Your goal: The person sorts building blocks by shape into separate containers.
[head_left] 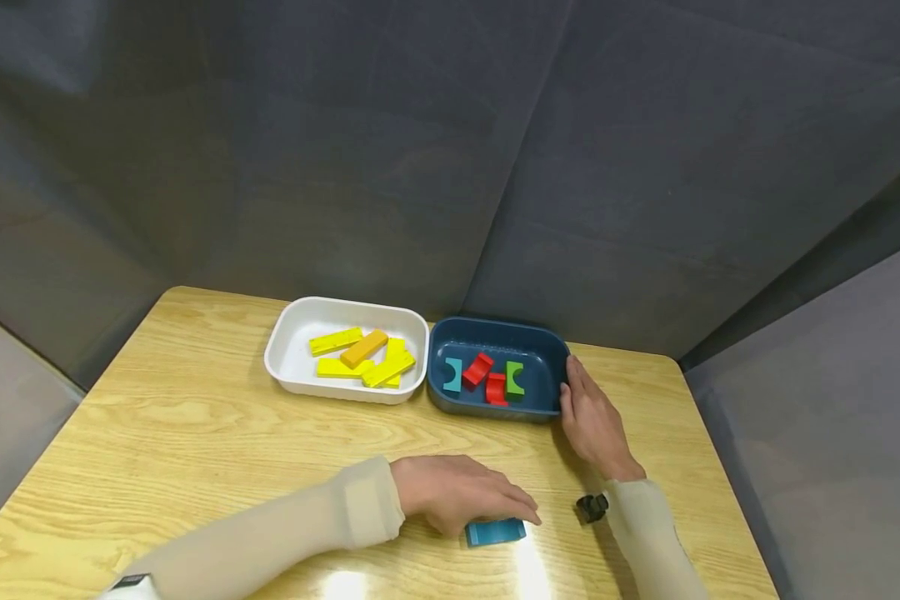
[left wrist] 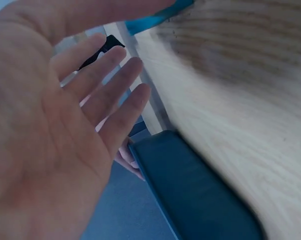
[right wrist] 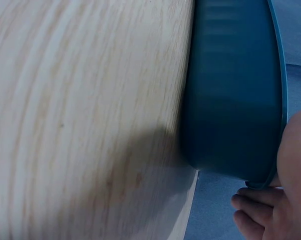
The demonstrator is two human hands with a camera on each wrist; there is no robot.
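Observation:
My left hand [head_left: 468, 493] is low over the table's front, its fingers stretched out beside and above a blue bridge-shaped block [head_left: 495, 532]. In the left wrist view the left thumb overlaps the blue block [left wrist: 158, 19], while the other fingers are spread, with nothing between them. At the right end of a dark blue bin [head_left: 450, 410], my right hand [head_left: 598, 425] holds the rim, thumb at the edge and fingers along the outside. Inside that bin lie two red arch blocks [head_left: 478, 370], a light blue one [head_left: 452, 375] and a green one [head_left: 514, 381].
A white bin [head_left: 288, 379] stands directly left of the dark blue bin, with several yellow blocks [head_left: 335, 341] and an orange block [head_left: 364, 348] inside. Dark cloth [head_left: 390, 167] hangs behind the wooden table [head_left: 195, 433]. A small black camera [head_left: 591, 508] sits at the right wrist.

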